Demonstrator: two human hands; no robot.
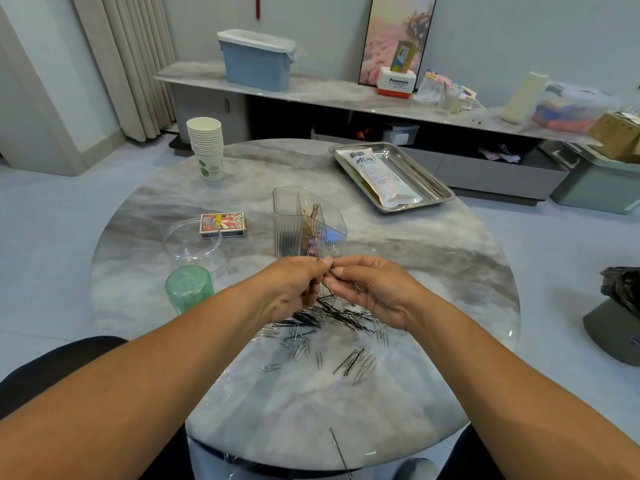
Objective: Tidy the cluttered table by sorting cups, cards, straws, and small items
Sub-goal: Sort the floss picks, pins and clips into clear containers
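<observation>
A heap of black hairpins and silver paper clips lies on the round marble table in front of me. Just above the heap, my left hand and my right hand meet fingertip to fingertip, both pinching a few dark hairpins. Behind the hands stands a clear ribbed organizer with golden pins in one compartment. A stack of paper cups is at the far left. A card box lies left of the organizer. A steel tray holds a packet of straws.
A clear round container and a green glass cup stand at the left. One hairpin lies near the table's front edge. A sideboard with boxes runs along the back wall; a bin with a black bag sits at the right.
</observation>
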